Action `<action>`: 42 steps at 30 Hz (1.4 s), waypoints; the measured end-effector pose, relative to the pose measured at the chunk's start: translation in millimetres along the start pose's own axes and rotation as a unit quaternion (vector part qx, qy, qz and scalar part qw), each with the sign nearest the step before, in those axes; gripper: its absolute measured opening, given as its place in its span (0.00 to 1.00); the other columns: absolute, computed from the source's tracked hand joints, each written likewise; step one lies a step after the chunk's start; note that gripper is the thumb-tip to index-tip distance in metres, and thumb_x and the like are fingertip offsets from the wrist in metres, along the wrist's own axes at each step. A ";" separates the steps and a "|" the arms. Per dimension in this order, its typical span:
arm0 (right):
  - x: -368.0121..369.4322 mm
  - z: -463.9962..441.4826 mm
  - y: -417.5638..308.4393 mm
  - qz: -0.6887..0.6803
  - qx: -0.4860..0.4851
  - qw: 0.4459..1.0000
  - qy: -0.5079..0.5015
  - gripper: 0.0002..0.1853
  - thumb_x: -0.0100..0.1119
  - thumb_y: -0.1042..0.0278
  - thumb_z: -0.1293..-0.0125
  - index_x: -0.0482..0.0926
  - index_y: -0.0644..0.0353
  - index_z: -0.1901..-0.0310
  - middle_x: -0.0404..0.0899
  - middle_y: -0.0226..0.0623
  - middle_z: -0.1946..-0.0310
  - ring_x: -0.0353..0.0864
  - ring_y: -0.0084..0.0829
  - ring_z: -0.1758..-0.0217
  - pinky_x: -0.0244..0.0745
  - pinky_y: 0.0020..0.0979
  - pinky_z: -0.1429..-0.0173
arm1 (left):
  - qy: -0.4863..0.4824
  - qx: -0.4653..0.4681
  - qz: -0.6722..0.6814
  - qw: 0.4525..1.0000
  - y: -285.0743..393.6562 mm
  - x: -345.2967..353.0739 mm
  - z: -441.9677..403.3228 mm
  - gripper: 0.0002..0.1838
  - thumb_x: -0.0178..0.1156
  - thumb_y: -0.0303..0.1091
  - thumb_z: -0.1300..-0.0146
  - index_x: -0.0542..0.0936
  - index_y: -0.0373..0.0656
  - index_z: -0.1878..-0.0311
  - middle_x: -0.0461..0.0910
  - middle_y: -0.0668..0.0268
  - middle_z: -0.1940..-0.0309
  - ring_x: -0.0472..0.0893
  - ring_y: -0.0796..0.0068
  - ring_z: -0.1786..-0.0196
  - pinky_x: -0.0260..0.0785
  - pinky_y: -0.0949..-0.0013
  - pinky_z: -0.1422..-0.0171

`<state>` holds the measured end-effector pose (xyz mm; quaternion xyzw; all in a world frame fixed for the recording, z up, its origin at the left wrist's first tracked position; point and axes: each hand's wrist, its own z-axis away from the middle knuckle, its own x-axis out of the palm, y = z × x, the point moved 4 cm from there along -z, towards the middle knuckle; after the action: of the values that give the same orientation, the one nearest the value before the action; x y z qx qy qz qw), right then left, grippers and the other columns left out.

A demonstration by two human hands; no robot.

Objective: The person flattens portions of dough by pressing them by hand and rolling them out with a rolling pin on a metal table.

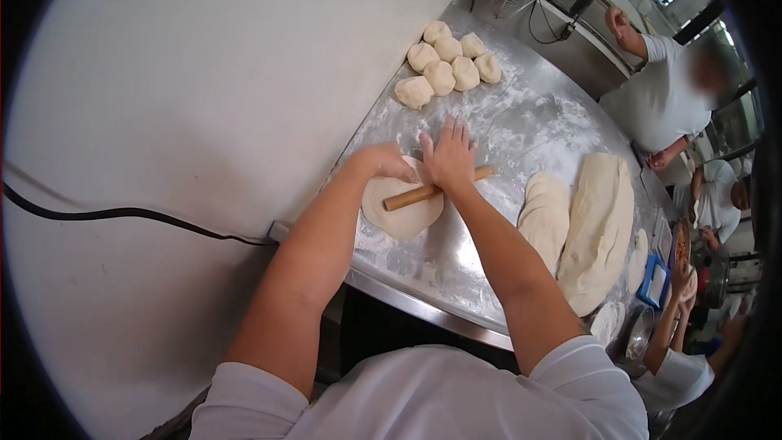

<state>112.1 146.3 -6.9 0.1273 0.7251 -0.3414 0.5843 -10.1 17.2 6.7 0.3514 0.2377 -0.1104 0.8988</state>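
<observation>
A flattened round of dough (419, 220) lies on the floured metal table with a wooden rolling pin (407, 198) slanting across it. My left hand (389, 161) is closed on the round's far left edge; its fingertips are partly hidden. Over the middle of the rolling pin, my right hand (450, 156) presses with its palm, fingers stretched out and spread toward the far side. The pin's right end (486, 172) sticks out past that hand, beyond the dough.
Several dough balls (440, 76) sit at the table's far end. To the right lie a large dough slab (599, 224) and stacked flat rounds (544, 216). A wall (187, 98) borders the left. Co-workers (652, 98) stand along the right, near a blue container (654, 281).
</observation>
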 end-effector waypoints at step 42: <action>-15.8 51.7 27.1 0.019 -0.123 0.992 -0.013 0.34 0.49 0.45 0.17 0.71 0.60 0.21 0.63 0.53 0.16 0.60 0.59 0.15 0.43 0.67 0.12 | 0.073 0.058 -0.104 0.990 20.5 -10.6 -2.7 0.40 0.77 0.60 0.40 0.88 0.31 0.38 0.89 0.40 0.43 0.88 0.42 0.39 0.79 0.51 0.32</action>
<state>171.8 136.3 -5.9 0.0633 0.7515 -0.2400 0.6113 -12.7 34.3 22.2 0.3835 0.3309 -0.1911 0.8408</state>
